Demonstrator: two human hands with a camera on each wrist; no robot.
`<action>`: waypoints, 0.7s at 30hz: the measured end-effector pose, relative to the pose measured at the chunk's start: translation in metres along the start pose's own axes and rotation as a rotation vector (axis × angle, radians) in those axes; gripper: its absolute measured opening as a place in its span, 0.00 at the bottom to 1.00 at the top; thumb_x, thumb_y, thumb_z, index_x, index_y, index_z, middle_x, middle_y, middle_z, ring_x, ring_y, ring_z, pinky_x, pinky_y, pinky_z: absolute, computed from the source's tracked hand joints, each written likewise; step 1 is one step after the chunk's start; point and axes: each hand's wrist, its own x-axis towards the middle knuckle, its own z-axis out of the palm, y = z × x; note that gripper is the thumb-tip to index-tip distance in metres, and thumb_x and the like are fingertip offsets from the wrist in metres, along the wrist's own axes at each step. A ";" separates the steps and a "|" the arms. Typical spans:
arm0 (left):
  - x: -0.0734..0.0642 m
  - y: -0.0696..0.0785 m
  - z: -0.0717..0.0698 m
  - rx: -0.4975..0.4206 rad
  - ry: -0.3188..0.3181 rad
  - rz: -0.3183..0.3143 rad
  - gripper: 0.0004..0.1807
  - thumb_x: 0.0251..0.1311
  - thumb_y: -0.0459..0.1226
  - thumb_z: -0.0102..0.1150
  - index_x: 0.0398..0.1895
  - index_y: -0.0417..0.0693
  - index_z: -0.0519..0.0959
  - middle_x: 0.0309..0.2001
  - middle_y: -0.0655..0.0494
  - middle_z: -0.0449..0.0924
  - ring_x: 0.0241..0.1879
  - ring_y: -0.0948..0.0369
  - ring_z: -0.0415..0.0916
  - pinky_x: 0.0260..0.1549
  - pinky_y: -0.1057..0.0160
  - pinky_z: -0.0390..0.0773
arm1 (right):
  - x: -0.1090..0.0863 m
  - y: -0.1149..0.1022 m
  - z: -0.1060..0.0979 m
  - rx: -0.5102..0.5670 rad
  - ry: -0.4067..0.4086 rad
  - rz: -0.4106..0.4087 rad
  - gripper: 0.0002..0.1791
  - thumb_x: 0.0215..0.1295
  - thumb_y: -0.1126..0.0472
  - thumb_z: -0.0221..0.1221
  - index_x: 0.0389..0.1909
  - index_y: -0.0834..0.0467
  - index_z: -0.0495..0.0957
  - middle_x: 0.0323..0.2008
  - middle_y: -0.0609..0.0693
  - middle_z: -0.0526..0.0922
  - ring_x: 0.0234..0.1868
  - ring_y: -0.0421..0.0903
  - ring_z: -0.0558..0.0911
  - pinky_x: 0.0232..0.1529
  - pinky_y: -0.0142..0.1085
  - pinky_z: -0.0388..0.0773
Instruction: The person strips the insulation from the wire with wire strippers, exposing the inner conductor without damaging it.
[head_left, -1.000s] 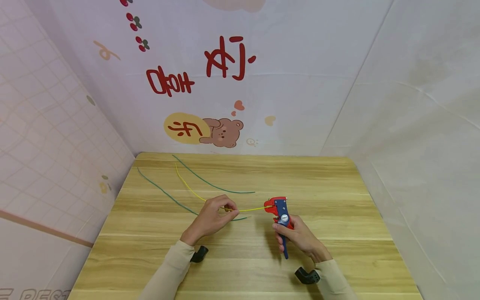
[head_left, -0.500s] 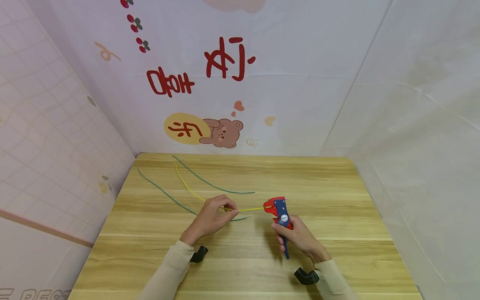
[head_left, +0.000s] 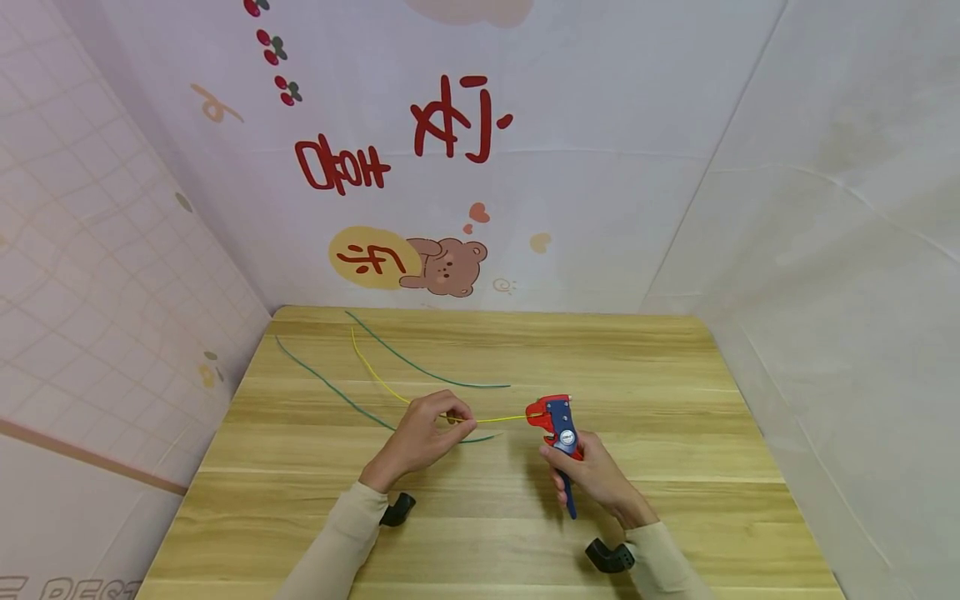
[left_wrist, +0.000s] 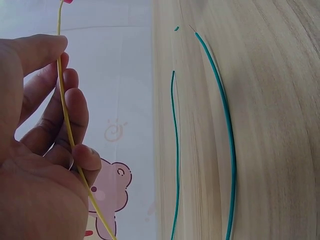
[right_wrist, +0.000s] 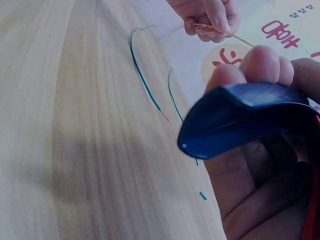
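Observation:
My left hand [head_left: 422, 433] pinches a yellow wire [head_left: 498, 419] between thumb and fingers, with the rest of the wire trailing off to the far left. The wire's right end sits in the red jaws of a wire stripper [head_left: 558, 421] with a blue and red body. Around the stripper's handles curls my right hand [head_left: 592, 473]; the blue handle [right_wrist: 240, 120] fills much of the right wrist view. In the left wrist view the yellow wire [left_wrist: 64, 100] runs across the palm below the pinch. How far the wire reaches inside the jaws is hidden.
Two green wires lie on the wooden table [head_left: 675, 400]: one green wire [head_left: 420, 367] farther back, another green wire [head_left: 330, 385] passing behind the left hand. The nearer one has a bare copper end. A small green snippet [right_wrist: 203, 196] lies close by. White printed walls border the table.
The stripper and right hand have shifted very slightly to the left, toward the left hand. The left hand and the green wires stay where they were.

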 end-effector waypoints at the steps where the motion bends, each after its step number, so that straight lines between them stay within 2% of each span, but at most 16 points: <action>1: 0.000 0.000 0.000 -0.001 0.000 -0.003 0.04 0.76 0.37 0.74 0.41 0.58 0.90 0.42 0.64 0.89 0.44 0.68 0.85 0.49 0.61 0.90 | 0.000 0.000 0.000 0.002 0.001 0.002 0.27 0.90 0.55 0.58 0.55 0.80 0.67 0.23 0.46 0.82 0.19 0.43 0.85 0.25 0.44 0.90; 11: -0.001 -0.002 0.000 0.005 0.003 -0.002 0.04 0.75 0.38 0.75 0.41 0.58 0.90 0.42 0.65 0.89 0.44 0.68 0.85 0.48 0.61 0.90 | 0.001 0.000 0.003 0.005 0.020 0.032 0.30 0.90 0.52 0.59 0.59 0.80 0.67 0.23 0.45 0.81 0.18 0.42 0.84 0.25 0.40 0.90; 21: -0.002 -0.003 0.000 0.001 -0.004 -0.014 0.04 0.75 0.38 0.75 0.41 0.58 0.90 0.42 0.64 0.89 0.44 0.68 0.86 0.49 0.60 0.90 | 0.002 0.001 0.005 0.000 0.057 0.040 0.29 0.89 0.52 0.60 0.55 0.80 0.68 0.20 0.45 0.80 0.16 0.41 0.82 0.22 0.37 0.87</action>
